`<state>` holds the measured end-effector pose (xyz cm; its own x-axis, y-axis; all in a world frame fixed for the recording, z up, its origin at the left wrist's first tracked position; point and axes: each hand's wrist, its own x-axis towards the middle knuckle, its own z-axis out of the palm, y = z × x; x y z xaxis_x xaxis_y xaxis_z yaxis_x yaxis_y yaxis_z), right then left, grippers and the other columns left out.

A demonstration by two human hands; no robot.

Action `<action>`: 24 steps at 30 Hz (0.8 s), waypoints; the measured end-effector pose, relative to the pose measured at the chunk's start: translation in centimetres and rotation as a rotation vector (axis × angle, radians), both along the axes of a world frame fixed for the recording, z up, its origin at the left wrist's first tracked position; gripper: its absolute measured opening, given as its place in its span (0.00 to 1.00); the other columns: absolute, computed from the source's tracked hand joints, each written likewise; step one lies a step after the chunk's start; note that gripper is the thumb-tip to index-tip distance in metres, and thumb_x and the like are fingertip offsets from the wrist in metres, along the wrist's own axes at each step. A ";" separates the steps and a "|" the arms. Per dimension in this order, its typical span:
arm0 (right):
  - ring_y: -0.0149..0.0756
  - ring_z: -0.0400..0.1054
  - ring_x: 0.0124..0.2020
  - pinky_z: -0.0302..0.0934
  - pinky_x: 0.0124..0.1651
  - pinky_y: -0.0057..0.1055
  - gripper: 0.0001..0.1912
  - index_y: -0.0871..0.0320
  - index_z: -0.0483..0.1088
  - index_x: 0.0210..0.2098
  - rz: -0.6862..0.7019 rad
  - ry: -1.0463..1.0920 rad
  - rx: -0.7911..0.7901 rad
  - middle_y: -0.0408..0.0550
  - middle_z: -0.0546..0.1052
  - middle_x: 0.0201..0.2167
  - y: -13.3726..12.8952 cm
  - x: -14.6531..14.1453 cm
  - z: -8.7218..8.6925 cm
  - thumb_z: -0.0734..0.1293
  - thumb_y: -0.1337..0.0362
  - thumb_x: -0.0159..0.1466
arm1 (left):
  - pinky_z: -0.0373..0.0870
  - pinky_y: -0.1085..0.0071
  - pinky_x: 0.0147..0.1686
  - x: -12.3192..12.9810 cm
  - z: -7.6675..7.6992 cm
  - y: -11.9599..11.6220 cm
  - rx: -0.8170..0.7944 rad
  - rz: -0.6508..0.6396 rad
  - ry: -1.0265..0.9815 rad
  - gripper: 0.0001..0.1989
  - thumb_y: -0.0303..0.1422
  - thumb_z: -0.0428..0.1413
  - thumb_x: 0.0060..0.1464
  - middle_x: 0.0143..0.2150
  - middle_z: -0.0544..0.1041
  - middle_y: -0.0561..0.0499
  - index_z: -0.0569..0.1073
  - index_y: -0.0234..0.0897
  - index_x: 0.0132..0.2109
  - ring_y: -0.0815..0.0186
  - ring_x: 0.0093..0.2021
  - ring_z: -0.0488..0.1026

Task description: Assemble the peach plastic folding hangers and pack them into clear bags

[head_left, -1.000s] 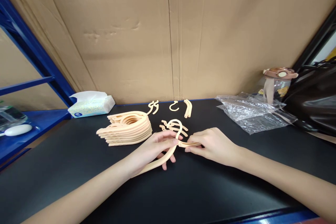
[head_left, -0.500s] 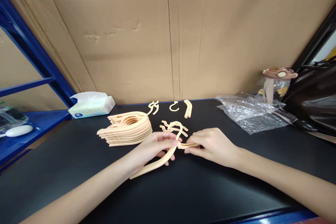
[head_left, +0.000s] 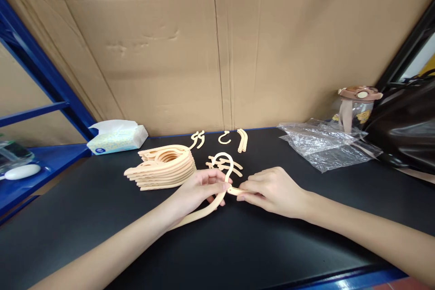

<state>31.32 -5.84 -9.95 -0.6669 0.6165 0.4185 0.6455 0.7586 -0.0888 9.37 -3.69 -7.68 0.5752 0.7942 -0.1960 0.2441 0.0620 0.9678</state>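
My left hand (head_left: pixel 202 186) grips a cream plastic hanger (head_left: pixel 200 213) near its middle, thumb on top. The hanger's hook curves up and away from me, and one long arm slants down toward my left wrist. My right hand (head_left: pixel 268 190) pinches the short cream arm (head_left: pixel 234 191) on the hanger's right side, its far end hidden by my fingers. Just behind the hook lie loose cream pieces (head_left: pixel 234 161) on the black table. A stack of folded cream hangers (head_left: pixel 163 172) stands left of my left hand.
Along the table's (head_left: pixel 190 263) back edge are small hook pieces (head_left: pixel 201 139), a single hook (head_left: pixel 224 138) and curved strips (head_left: pixel 242 140). A tissue pack (head_left: pixel 117 138) sits back left. Clear plastic bags (head_left: pixel 316 145), a bottle (head_left: pixel 356 108) and a dark bag (head_left: pixel 408 127) are at the right.
The hanger's hook has turned a little and shifted left. My right fingers have moved slightly left along the short arm. The whole view has shifted slightly.
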 end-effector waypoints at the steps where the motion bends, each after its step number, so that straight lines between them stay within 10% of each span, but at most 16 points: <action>1: 0.26 0.65 0.22 0.47 0.26 0.26 0.20 0.57 0.71 0.28 -0.003 -0.005 0.000 0.41 0.72 0.21 0.0 0.0 0.0 0.56 0.56 0.69 | 0.67 0.72 0.34 0.0 0.0 0.0 0.008 -0.002 0.001 0.11 0.41 0.57 0.53 0.35 0.73 0.52 0.73 0.36 0.36 0.68 0.31 0.73; 24: 0.26 0.65 0.21 0.44 0.25 0.27 0.21 0.57 0.72 0.27 -0.019 0.004 0.006 0.41 0.72 0.19 -0.1 0.0 -0.2 0.57 0.55 0.69 | 0.62 0.76 0.28 0.1 0.2 0.2 0.017 -0.005 0.085 0.13 0.41 0.59 0.52 0.33 0.78 0.50 0.78 0.36 0.39 0.66 0.31 0.74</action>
<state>31.34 -5.98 -10.16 -0.6533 0.6265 0.4251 0.6595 0.7467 -0.0869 9.44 -3.45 -7.47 0.5609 0.7951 -0.2307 0.3261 0.0440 0.9443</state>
